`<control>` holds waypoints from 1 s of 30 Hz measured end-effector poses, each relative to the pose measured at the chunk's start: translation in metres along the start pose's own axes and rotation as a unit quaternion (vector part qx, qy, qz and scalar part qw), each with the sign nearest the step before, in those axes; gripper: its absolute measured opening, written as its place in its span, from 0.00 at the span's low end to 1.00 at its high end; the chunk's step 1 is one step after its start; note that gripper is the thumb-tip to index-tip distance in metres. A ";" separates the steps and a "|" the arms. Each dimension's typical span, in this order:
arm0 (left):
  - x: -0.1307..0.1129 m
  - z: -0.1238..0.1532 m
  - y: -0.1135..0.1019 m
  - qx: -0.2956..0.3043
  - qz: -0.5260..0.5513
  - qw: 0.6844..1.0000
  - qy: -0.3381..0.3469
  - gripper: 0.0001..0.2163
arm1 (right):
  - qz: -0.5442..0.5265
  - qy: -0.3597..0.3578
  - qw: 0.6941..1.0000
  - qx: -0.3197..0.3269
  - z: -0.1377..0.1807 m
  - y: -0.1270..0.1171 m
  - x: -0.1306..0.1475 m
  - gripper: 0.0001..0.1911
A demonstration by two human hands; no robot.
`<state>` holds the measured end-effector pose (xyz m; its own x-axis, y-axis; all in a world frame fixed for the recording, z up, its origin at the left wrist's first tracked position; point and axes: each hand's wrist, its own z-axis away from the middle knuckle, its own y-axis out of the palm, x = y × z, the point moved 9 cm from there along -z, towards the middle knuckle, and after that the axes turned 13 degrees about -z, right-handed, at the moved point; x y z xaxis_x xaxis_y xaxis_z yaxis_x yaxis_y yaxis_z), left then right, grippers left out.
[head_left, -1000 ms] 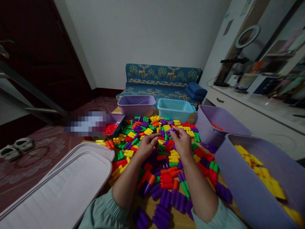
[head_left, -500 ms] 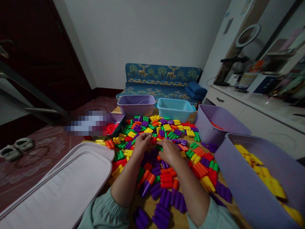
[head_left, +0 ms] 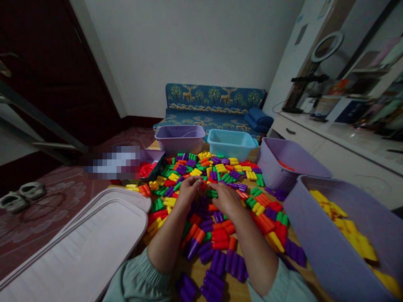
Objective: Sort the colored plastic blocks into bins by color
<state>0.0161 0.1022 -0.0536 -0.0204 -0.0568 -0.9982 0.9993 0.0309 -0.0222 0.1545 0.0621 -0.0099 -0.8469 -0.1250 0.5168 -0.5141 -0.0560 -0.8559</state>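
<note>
Over the middle of the pile of bullet-shaped plastic building blocks, my left hand [head_left: 189,191] has its fingers pinched on a small red block [head_left: 203,185], partly covered by the fingertips. My right hand [head_left: 226,197] is just to the right, its fingers curled around a green block [head_left: 212,193] that shows between thumb and forefinger. The two hands are apart by a short gap. Purple blocks [head_left: 206,225] and orange and red ones lie below the wrists. Yellow, green and purple blocks [head_left: 222,167] spread beyond the fingertips.
Along the back stand a purple bin [head_left: 181,142] and a light-blue bin [head_left: 232,144]. At right, one purple bin [head_left: 277,163] holds red pieces; a nearer one [head_left: 302,218] holds yellow blocks. White lids [head_left: 94,235] lie left, near a box of red pieces [head_left: 154,156].
My right hand has shifted slightly right and opened a little gap from the left, so more of the green block shows. My left hand has barely moved.
</note>
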 end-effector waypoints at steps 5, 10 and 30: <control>0.000 0.001 0.003 0.012 0.008 1.000 -0.003 0.17 | 0.026 -0.010 0.999 0.038 0.002 0.005 0.000 0.30; 0.000 0.001 0.002 0.010 0.008 1.000 0.002 0.17 | 0.028 -0.003 0.999 0.045 0.001 0.010 -0.005 0.26; -0.003 0.014 0.026 0.130 0.046 0.988 -0.069 0.23 | -0.353 -0.069 0.929 -0.089 -0.011 -0.011 0.013 0.23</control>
<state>0.0422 0.0887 -0.0504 0.0572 -0.2019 -0.9777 0.9715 -0.2143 0.1011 0.1479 0.0718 0.0061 -0.2711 -0.2461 0.9306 -0.9594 -0.0086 -0.2818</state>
